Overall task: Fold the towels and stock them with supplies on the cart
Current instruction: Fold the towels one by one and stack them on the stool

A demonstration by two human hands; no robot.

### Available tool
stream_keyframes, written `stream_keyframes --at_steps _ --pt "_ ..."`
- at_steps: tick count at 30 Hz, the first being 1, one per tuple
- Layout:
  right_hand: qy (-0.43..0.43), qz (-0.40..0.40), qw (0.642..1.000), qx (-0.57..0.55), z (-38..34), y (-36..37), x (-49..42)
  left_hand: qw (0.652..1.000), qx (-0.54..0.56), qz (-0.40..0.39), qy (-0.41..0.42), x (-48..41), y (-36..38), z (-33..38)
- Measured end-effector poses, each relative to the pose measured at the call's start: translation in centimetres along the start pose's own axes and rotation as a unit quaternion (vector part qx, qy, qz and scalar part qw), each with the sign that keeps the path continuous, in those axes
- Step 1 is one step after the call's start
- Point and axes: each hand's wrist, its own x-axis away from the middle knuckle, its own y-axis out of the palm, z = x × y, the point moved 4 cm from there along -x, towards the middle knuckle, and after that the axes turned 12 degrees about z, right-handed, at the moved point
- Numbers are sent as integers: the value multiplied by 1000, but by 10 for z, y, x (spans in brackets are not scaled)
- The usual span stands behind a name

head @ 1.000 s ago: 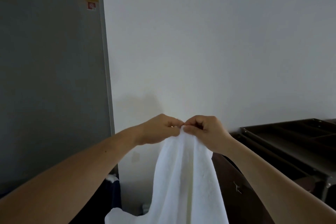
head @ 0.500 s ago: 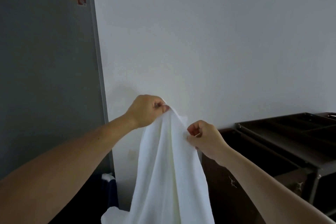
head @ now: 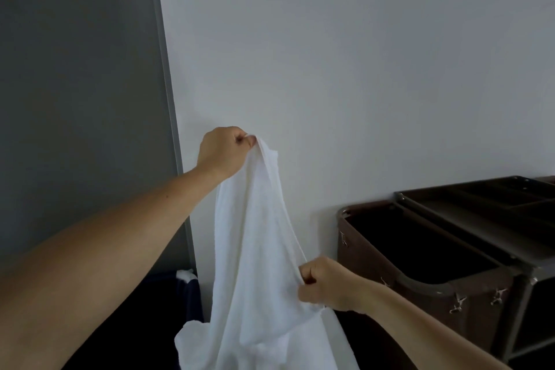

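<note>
Head view: left hand (head: 223,150) pinches towel (head: 255,264) top, right hand (head: 326,285) lower edge.

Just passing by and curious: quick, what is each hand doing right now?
Left hand: closed, pinching the top of the white towel.
Right hand: closed, holding the towel's edge lower down.

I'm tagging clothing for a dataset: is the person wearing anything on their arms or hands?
Nothing shows. The left forearm and right forearm are bare to the frame edge, no sleeve in view. The left hand and right hand have no gloves; no watch, bracelet or ring is visible.
</note>
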Motion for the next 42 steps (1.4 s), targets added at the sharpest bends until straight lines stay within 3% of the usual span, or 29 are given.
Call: stream_keyframes --at_steps 3,7,10,13,18,20,26,28,31,33,35,42 --pt "25 -63 996 65 15 6 5 999 -28 2 -17 -5 -5 -16" --pt "8 -11 984 179 37 -25 11 996 -74 2 -45 -6 -13 -49" --pt "46 102 990 86 49 -74 19 992 -108 -6 -58 -4 -19 -73" --pt "22 263 962 76 46 -134 17 989 -133 -34 -58 3 -17 -87" --pt "-13 352 935 49 14 -185 17 989 -131 -46 -49 11 -9 -87" --pt "-20 355 935 -20 11 -191 20 990 -119 -50 -54 12 -10 -87" --pt "-48 218 952 -211 20 -190 28 992 -79 -63 -72 15 -9 -89" --pt "-30 196 909 -367 27 -190 25 990 -81 -77 -91 15 -4 -91" --pt "41 236 820 -520 48 -181 18 979 -69 -84 -171 21 3 -106" --pt "111 260 798 -533 62 -164 15 972 -49 -115 -201 33 11 -114" --pt "173 280 797 -506 70 -147 13 964 -20 -159 -214 47 20 -112" --pt "212 317 857 -347 37 -98 -7 958 62 -182 -215 79 39 -39"
